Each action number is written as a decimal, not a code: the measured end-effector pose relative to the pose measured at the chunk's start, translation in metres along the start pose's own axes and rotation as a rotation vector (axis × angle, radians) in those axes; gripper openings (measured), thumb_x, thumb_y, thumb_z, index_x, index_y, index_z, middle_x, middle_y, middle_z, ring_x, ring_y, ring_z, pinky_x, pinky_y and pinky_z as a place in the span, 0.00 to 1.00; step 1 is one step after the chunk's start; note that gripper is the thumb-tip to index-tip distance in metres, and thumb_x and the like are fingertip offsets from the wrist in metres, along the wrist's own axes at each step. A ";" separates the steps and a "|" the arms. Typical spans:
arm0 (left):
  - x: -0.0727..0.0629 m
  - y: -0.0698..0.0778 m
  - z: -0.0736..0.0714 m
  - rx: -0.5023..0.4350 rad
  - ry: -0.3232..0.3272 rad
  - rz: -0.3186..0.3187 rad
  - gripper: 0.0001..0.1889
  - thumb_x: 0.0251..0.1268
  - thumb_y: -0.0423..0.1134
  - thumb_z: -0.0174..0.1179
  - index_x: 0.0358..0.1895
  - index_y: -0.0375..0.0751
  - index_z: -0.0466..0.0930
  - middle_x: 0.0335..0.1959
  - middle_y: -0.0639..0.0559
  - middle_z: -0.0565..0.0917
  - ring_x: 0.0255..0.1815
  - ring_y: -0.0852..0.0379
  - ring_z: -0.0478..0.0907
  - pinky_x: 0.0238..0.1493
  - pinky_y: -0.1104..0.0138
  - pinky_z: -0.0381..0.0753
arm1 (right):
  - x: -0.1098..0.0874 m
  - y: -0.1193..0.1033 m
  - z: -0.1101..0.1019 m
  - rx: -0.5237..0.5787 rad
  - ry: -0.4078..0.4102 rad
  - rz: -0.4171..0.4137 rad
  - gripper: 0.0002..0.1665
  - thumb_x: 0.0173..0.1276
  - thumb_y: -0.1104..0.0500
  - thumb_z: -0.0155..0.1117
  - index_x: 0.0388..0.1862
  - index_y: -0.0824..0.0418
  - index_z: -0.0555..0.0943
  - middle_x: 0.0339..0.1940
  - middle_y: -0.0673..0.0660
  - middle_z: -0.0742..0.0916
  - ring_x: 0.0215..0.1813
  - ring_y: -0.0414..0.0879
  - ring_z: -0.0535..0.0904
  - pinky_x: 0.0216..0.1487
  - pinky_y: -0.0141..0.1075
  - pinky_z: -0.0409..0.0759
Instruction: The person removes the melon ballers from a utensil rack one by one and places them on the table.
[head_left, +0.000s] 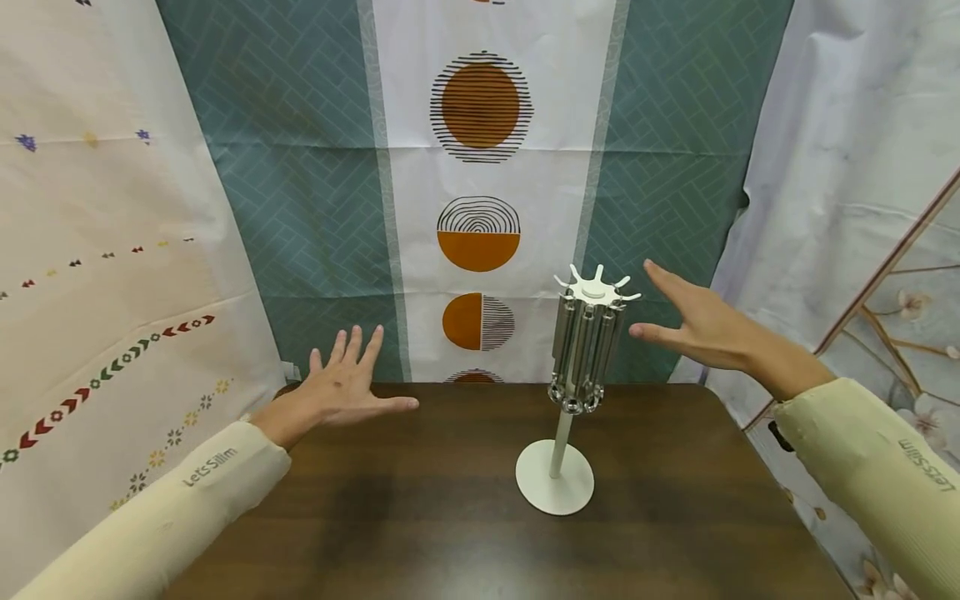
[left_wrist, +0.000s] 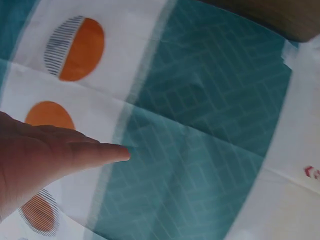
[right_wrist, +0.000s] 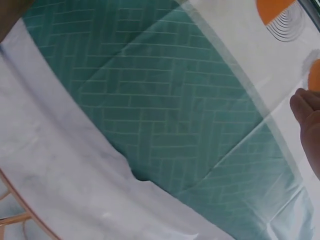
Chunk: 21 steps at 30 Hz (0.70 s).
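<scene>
A white stand with a round base, a thin post and a spoked top is upright on the brown table. Around its post hang several long, shiny metal pieces with rounded lower ends; their exact kind is unclear. Just right of the spoked top, my right hand is held in the air, thumb and fingers spread apart, holding nothing. My left hand hovers over the table's far left part, fingers straight and spread, well away from the stand. Each wrist view shows only part of its hand.
Behind the table hangs a green and white cloth with orange circles. A cream patterned cloth hangs on the left, a pale floral one on the right. A small dark object is beside the table's right edge.
</scene>
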<state>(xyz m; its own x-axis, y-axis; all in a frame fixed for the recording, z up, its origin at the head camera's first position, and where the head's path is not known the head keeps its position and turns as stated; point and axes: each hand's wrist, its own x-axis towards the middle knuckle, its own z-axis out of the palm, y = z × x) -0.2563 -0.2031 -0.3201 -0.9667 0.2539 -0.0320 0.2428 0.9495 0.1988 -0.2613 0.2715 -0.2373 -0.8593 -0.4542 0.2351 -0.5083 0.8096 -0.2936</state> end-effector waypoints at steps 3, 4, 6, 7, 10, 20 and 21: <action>0.007 0.013 0.005 -0.021 0.015 0.042 0.67 0.51 0.82 0.53 0.81 0.41 0.31 0.80 0.31 0.37 0.79 0.30 0.33 0.68 0.29 0.31 | 0.008 -0.007 -0.004 0.011 0.021 -0.014 0.54 0.71 0.42 0.64 0.82 0.64 0.48 0.80 0.68 0.57 0.78 0.67 0.53 0.72 0.64 0.54; 0.009 0.018 0.006 -0.029 0.018 0.052 0.67 0.52 0.81 0.53 0.81 0.40 0.32 0.80 0.31 0.38 0.79 0.31 0.34 0.69 0.30 0.33 | 0.011 -0.009 -0.005 0.014 0.025 -0.017 0.53 0.71 0.42 0.64 0.82 0.63 0.49 0.79 0.68 0.58 0.77 0.67 0.54 0.72 0.64 0.55; 0.013 0.027 0.008 -0.058 0.018 0.071 0.66 0.53 0.80 0.55 0.81 0.39 0.35 0.80 0.33 0.42 0.79 0.33 0.37 0.70 0.31 0.35 | 0.016 -0.013 -0.006 0.025 0.034 -0.020 0.52 0.70 0.42 0.64 0.81 0.62 0.51 0.79 0.67 0.60 0.77 0.66 0.55 0.72 0.62 0.55; 0.015 0.031 0.009 -0.072 0.017 0.081 0.65 0.54 0.79 0.56 0.81 0.39 0.36 0.80 0.33 0.43 0.80 0.34 0.38 0.70 0.32 0.36 | 0.019 -0.014 -0.006 0.031 0.036 -0.023 0.51 0.70 0.43 0.64 0.81 0.61 0.52 0.79 0.67 0.61 0.77 0.66 0.55 0.72 0.62 0.55; 0.020 0.043 0.011 -0.121 0.010 0.104 0.63 0.55 0.76 0.58 0.81 0.38 0.38 0.80 0.37 0.47 0.80 0.38 0.42 0.72 0.35 0.40 | 0.024 -0.017 -0.005 0.041 0.040 -0.032 0.50 0.71 0.42 0.64 0.81 0.60 0.54 0.79 0.66 0.62 0.77 0.65 0.56 0.72 0.62 0.56; 0.043 0.066 0.019 -0.286 0.037 0.194 0.55 0.61 0.63 0.66 0.80 0.34 0.47 0.79 0.39 0.55 0.78 0.42 0.52 0.74 0.46 0.55 | 0.035 -0.019 -0.001 0.061 0.040 -0.084 0.45 0.72 0.41 0.60 0.80 0.59 0.59 0.78 0.62 0.65 0.75 0.63 0.61 0.71 0.62 0.59; 0.045 0.069 0.020 -0.296 0.039 0.201 0.54 0.61 0.62 0.66 0.79 0.34 0.48 0.79 0.39 0.56 0.78 0.42 0.53 0.74 0.47 0.56 | 0.035 -0.019 0.000 0.066 0.039 -0.089 0.44 0.73 0.42 0.60 0.80 0.59 0.59 0.78 0.62 0.65 0.76 0.63 0.61 0.71 0.62 0.59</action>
<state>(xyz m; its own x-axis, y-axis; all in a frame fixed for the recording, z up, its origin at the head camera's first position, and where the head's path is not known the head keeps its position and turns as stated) -0.2816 -0.1229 -0.3271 -0.9059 0.4172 0.0728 0.3997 0.7854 0.4727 -0.2819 0.2400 -0.2233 -0.8086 -0.5069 0.2987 -0.5859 0.7401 -0.3301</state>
